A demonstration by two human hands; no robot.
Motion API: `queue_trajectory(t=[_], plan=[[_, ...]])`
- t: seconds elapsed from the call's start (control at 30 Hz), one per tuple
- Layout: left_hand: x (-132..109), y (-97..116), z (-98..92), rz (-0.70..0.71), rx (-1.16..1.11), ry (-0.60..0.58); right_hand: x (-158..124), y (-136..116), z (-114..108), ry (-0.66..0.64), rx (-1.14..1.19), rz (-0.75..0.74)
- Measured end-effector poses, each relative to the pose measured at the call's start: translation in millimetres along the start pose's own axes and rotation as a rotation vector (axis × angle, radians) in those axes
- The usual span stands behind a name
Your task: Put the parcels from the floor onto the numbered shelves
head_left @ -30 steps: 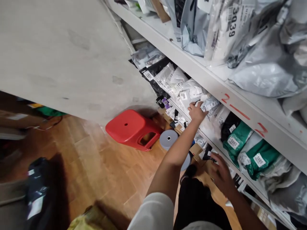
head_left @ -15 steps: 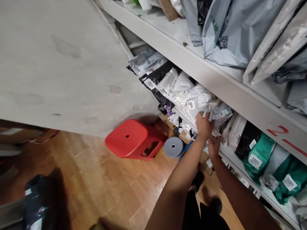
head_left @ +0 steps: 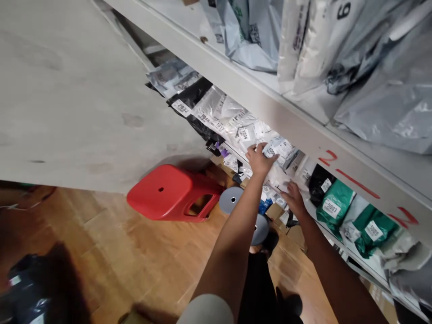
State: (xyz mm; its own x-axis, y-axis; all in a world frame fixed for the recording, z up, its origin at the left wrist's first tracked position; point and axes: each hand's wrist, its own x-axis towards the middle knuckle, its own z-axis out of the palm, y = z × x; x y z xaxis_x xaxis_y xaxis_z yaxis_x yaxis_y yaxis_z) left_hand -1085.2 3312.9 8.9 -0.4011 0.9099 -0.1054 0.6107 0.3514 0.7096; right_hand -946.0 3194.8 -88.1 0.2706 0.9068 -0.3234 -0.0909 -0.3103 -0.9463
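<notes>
My left hand (head_left: 258, 158) reaches up to the middle shelf and grips the edge of a grey plastic parcel (head_left: 281, 147) with a white label reading 4009. My right hand (head_left: 293, 198) lies just below it, fingers spread against the white parcels (head_left: 280, 176) at the shelf's front edge. Beside them stand more labelled bags: a white one marked 3004 (head_left: 245, 133), a black one marked 2032 (head_left: 189, 101), and green ones marked 5003 (head_left: 332, 206) and 5005 (head_left: 373, 228).
The white shelf board (head_left: 297, 121) above carries red painted marks and large grey mailer bags (head_left: 381, 90). A red plastic stool (head_left: 170, 198) lies tipped on the wooden floor (head_left: 118, 252), next to grey tape rolls (head_left: 231, 200). A dark bag (head_left: 30, 288) sits at lower left.
My right hand rose from the lower shelf toward the parcels, then dropped slightly below the left. My left hand stayed on the grey parcel. The view shifted along the shelf.
</notes>
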Motion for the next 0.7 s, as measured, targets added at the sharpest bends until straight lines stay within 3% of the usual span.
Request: queue_trajectory(t=[0.1,0.17,0.27,0.37,0.47,0.53,0.7], plan=[[-27.6,13.4,-2.0,-0.002,-0.028,0.197,-45.2,15.0,-42.4,0.04,0.09,0.08],[-57.2,27.7,2.1,0.164,-0.057,0.231,-83.6,25.9,-76.8,0.053,0.152,0.168],[-96.7,48.3,16.0,0.411,-0.054,-0.031,-140.3,36.8,-138.9,0.139,0.298,0.303],[-108.1,59.4,30.0,0.325,0.06,-0.253,-177.5,31.9,-202.7,0.339,0.42,0.376],[-96.3,63.4,35.5,0.263,0.172,-0.377,-181.3,13.2,-250.3,0.503,0.475,0.409],[-87.5,65.6,33.5,0.307,0.246,-0.419,-167.8,0.1,-267.3,0.565,0.501,0.405],[-87.0,67.4,17.4,0.376,0.413,-0.431,-129.2,-13.9,-265.6,0.604,0.371,0.253]])
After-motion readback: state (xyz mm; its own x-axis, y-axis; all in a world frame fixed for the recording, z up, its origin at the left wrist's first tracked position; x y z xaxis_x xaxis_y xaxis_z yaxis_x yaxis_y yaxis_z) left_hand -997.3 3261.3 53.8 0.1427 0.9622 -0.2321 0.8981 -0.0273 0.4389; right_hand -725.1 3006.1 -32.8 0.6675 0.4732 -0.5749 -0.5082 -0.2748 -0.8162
